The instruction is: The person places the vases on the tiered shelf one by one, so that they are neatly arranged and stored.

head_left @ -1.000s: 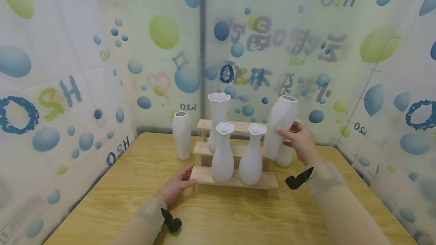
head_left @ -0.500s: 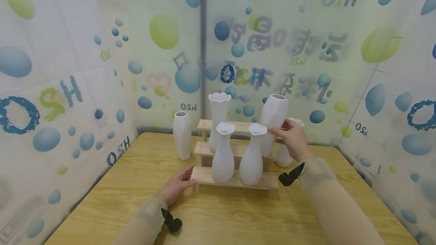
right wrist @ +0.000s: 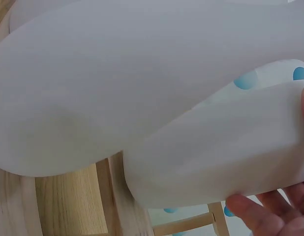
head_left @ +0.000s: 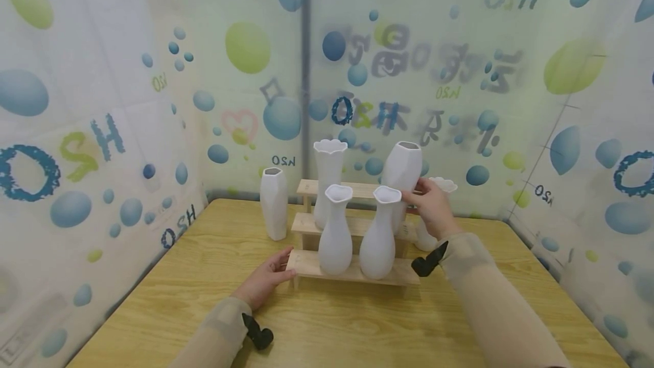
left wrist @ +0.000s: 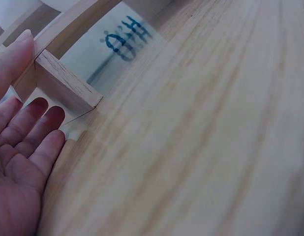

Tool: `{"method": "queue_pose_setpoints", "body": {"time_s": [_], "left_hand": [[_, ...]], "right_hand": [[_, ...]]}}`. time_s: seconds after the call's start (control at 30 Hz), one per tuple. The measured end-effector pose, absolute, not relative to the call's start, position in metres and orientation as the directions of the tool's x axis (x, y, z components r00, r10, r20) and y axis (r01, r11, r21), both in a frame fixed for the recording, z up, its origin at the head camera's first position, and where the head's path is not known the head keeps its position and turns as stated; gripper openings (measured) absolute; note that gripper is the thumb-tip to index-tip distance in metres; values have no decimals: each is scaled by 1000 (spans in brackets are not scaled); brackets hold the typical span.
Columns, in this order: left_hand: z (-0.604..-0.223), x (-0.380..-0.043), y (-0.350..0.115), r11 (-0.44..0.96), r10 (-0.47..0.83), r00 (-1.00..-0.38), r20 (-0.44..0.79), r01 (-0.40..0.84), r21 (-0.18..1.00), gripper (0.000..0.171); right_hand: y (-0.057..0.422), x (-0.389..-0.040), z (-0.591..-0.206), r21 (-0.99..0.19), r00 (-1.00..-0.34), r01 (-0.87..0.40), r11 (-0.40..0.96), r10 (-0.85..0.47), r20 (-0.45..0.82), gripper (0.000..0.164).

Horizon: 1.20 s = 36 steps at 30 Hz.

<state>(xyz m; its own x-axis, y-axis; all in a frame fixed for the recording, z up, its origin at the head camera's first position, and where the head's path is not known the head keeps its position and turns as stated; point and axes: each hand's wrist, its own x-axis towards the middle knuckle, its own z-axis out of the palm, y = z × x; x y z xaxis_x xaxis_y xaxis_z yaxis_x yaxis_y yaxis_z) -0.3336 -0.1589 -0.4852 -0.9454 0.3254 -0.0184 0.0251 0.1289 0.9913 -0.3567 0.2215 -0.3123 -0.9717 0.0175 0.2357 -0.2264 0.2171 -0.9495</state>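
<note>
My right hand (head_left: pixel 433 204) grips a tall white faceted vase (head_left: pixel 402 166) from its right side. This vase stands at the right of the middle step, leaning slightly; the front right vase hides its base in the head view. In the right wrist view its lower end meets a wooden plank (right wrist: pixel 128 216). My left hand (head_left: pixel 261 280) holds the left end of the three-step wooden stand (head_left: pixel 306 266), thumb on the plank and fingers beside it. Two narrow-necked white vases, a left one (head_left: pixel 335 237) and a right one (head_left: pixel 378 240), stand on the bottom step.
A fluted white vase (head_left: pixel 329 169) is on the middle step at left. Another faceted vase (head_left: pixel 274 203) stands on the table (head_left: pixel 327 328) left of the stand. A scalloped-rim vase (head_left: pixel 443 184) is partly hidden behind my right hand. Patterned curtains (head_left: pixel 245 95) surround the table.
My right hand has moved left with the faceted vase, bringing it over the right part of the middle step and more upright. My left hand has kept its place.
</note>
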Motion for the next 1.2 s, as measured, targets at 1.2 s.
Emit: {"method": "queue_pose_setpoints", "body": {"time_s": [1.2], "left_hand": [[-483,-333,-158,117,320,-947,-19,20,993,79]], "right_hand": [[206,-359,-313,-946,-966,-259,194,-36,257,57]]}}
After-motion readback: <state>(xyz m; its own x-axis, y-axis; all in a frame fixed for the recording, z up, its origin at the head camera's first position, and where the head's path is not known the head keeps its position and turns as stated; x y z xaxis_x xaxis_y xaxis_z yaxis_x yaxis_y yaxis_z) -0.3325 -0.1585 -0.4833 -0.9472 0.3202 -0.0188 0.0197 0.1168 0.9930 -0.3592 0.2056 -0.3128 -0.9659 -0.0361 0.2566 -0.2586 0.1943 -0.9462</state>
